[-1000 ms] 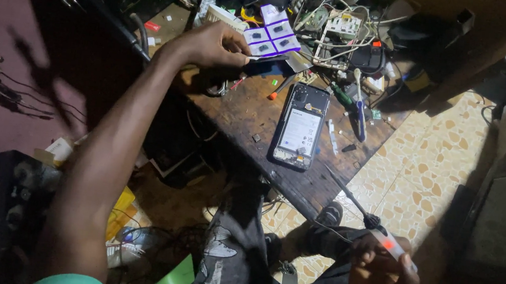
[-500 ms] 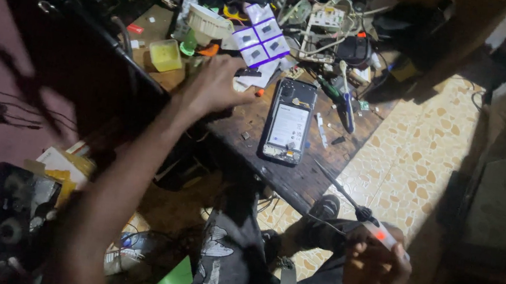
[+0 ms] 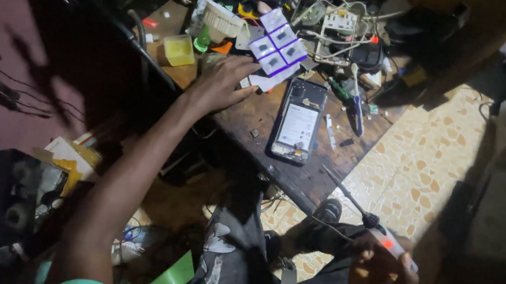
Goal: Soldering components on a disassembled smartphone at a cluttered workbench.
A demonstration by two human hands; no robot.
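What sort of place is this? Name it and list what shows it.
Most likely a small phone or electronics repair bench. An opened phone lies back-off on the wooden worktable, beside screwdrivers and tangled wires. The right hand holds a thin-tipped tool; the left hand rests on the table.

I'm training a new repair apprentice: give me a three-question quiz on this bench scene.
1. True or false: the phone lies opened on the bench.
2. Which hand holds the screwdriver? A) left B) right C) neither
3. Fill in: the left hand rests on the bench beside a sheet of small ____ cards.

Key: 1 true. 2 B, the right hand grips its handle, away from the bench. 3 white; purple-edged ones.
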